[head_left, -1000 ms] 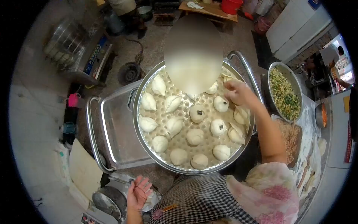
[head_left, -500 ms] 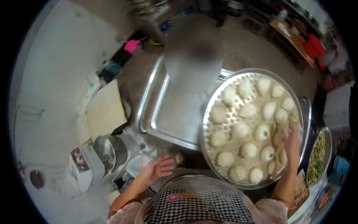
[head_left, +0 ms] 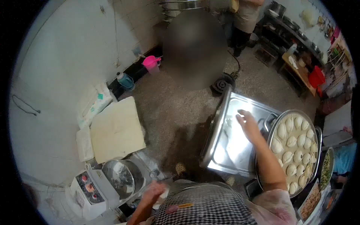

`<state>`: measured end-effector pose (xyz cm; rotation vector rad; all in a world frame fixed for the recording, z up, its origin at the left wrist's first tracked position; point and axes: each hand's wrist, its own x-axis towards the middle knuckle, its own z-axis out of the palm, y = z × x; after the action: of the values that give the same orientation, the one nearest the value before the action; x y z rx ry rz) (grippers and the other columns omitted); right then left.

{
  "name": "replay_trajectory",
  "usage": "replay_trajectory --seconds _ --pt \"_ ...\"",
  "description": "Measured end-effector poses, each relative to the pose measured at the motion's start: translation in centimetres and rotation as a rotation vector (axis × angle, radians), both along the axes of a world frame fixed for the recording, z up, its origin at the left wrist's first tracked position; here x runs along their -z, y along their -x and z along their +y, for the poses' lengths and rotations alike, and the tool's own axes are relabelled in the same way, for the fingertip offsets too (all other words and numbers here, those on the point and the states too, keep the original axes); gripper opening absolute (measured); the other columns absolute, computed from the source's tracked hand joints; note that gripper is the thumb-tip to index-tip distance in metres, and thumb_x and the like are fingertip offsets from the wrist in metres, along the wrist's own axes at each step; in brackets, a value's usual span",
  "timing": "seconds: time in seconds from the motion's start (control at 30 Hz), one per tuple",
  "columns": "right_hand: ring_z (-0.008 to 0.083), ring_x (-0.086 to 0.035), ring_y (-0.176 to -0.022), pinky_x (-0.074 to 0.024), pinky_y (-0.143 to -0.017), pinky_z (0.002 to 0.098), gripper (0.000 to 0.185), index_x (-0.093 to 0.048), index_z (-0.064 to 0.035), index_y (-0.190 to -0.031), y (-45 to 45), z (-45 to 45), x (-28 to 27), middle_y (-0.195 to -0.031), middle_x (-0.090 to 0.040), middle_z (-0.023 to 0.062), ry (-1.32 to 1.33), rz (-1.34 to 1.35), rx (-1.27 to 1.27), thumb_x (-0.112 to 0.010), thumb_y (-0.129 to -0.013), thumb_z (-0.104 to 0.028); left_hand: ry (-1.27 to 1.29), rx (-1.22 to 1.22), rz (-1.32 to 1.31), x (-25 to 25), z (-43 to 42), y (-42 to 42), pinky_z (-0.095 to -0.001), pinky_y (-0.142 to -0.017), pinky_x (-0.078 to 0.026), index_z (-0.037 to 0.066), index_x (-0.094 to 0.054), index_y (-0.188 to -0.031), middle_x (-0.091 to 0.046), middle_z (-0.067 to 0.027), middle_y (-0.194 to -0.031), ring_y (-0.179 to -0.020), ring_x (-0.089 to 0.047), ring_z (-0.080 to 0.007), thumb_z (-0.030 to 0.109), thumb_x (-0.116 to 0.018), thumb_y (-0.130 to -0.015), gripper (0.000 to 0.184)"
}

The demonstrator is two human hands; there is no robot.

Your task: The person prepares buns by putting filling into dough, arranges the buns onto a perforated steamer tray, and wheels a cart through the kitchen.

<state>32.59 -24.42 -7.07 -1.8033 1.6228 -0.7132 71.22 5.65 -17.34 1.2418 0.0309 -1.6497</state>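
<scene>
My right hand [head_left: 248, 126] hovers over the shiny steel tray-like tabletop [head_left: 233, 150], its fingers apart and nothing held. To its right, a large round metal pan [head_left: 270, 131] holds several pale dough pieces [head_left: 291, 141] in a thin layer of liquid; some show dark filling at the top. My left hand [head_left: 153, 192] is low beside my checked apron [head_left: 210, 204], close to the mixer's metal bowl [head_left: 123, 178]. Motion smears its fingers, so their pose is unclear.
A mixer [head_left: 88, 191] and a pale board [head_left: 117, 129] stand left. Along the wall are a pink jug [head_left: 152, 63] and teal flask [head_left: 125, 80]. A bowl of chopped greens [head_left: 327, 168] sits far right. Another person [head_left: 247, 18] stands at the back. A grey blur hides the upper middle.
The view has turned left, so the pan and steel tabletop now appear farther right. My right hand has left the dough pieces at the pan's right side. My left hand has dropped lower.
</scene>
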Motion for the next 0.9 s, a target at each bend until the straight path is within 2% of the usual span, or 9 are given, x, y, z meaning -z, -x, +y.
replay_trajectory --seconds 0.1,0.2,0.3,0.4,0.5,0.57,0.6,0.7,0.9 --pt "0.0397 -0.054 -0.1 -0.0436 -0.087 0.0422 0.07 -0.019 -0.0015 -0.138 -5.5 -3.5 7.8 -0.122 -0.041 0.0296 0.053 0.153 0.068 -0.054 -0.087 -0.034 -0.012 -0.181 -0.11 -4.2 -1.5 -7.6 -0.0379 -0.07 -0.046 0.006 -0.057 -0.082 -0.058 -0.01 -0.08 -0.08 -0.056 -0.0222 0.024 -0.056 -0.088 0.019" --pt "0.0439 -0.053 -0.096 -0.0449 -0.083 0.0439 0.087 0.004 -0.004 -0.14 -10.0 -4.1 6.8 -0.121 -0.037 0.029 0.034 0.225 0.241 -0.059 -0.082 -0.017 0.199 -0.242 0.015 -2.5 -1.9 -16.0 -0.0337 -0.061 -0.045 0.005 -0.056 -0.078 -0.056 -0.0101 -0.08 -0.075 -0.054 -0.0209 0.023 -0.057 -0.087 0.02" --pt "0.0435 -0.054 -0.092 -0.0459 -0.08 0.0427 0.087 0.002 -0.0057 -0.141 -9.3 -6.1 8.3 -0.115 -0.041 0.0288 0.061 0.318 0.292 -0.06 -0.08 -0.013 0.329 -0.234 0.113 -2.4 -5.2 -19.0 -0.0308 -0.057 -0.044 0.003 -0.055 -0.078 -0.055 -0.0098 -0.08 -0.073 -0.052 -0.0197 0.023 -0.057 -0.086 0.021" --pt "0.0408 -0.026 -0.129 -0.0302 -0.102 0.041 0.089 0.008 -0.0094 -0.141 -9.8 -8.7 4.5 -0.141 -0.021 0.0271 -0.299 0.189 0.361 -0.058 -0.081 -0.015 0.323 -0.232 0.18 -0.2 -9.2 -19.6 -0.0316 -0.062 -0.046 0.001 -0.055 -0.086 -0.055 -0.0105 -0.084 -0.077 -0.053 -0.0214 0.015 -0.058 -0.084 0.015" --pt "0.0427 -0.04 -0.119 -0.0375 -0.096 0.0419 0.085 -0.005 -0.0113 -0.143 -8.5 -11.0 7.6 -0.135 -0.033 0.0273 0.075 0.406 0.313 -0.061 -0.079 -0.011 0.139 -0.234 0.059 -1.5 -16.1 -18.5 -0.0334 -0.066 -0.049 0.002 -0.055 -0.092 -0.057 -0.0106 -0.087 -0.081 -0.058 -0.0242 0.006 -0.057 -0.082 0.011" --pt "0.0432 -0.045 -0.113 -0.0386 -0.094 0.0425 0.082 -0.013 -0.0121 -0.142 -8.8 -12.7 6.3 -0.128 -0.041 0.0277 -0.074 0.317 0.391 -0.062 -0.077 -0.008 -0.063 -0.178 -0.142 -3.6 -22.5 -18.2 -0.0342 -0.067 -0.05 0.002 -0.055 -0.092 -0.058 -0.0101 -0.088 -0.082 -0.06 -0.0251 0.006 -0.057 -0.083 0.01" --pt "0.044 -0.041 -0.117 -0.0403 -0.092 0.0424 0.084 -0.006 -0.0133 -0.143 -8.9 -13.5 5.3 -0.133 -0.033 0.0312 -0.193 0.296 0.401 -0.061 -0.079 -0.009 -0.023 -0.123 -0.139 -3.2 -24.9 -19.0 -0.0345 -0.068 -0.051 0.003 -0.055 -0.093 -0.06 -0.0095 -0.085 -0.079 -0.061 -0.0243 0.008 -0.058 -0.084 0.011" --pt "0.04 -0.046 -0.113 -0.0382 -0.094 0.0419 0.067 -0.031 -0.0055 -0.134 -8.4 -15.4 6.5 -0.123 -0.048 0.0234 0.058 0.322 0.36 -0.062 -0.074 -0.006 0.205 0.099 -0.203 0.0 -31.7 -22.9 -0.0336 -0.068 -0.051 0.003 -0.054 -0.091 -0.059 -0.0093 -0.084 -0.078 -0.061 -0.022 0.01 -0.059 -0.085 0.011" --pt "0.0397 -0.049 -0.109 -0.0401 -0.091 0.0416 0.056 -0.039 -0.0014 -0.129 -8.7 -17.7 5.4 -0.118 -0.051 0.0242 -0.21 0.361 0.522 -0.058 -0.077 -0.007 -0.029 0.142 -0.367 -3.8 -48.3 -23.4 -0.0352 -0.073 -0.049 0.004 -0.051 -0.09 -0.058 -0.0101 -0.091 -0.083 -0.058 -0.023 0.01 -0.059 -0.084 0.012"
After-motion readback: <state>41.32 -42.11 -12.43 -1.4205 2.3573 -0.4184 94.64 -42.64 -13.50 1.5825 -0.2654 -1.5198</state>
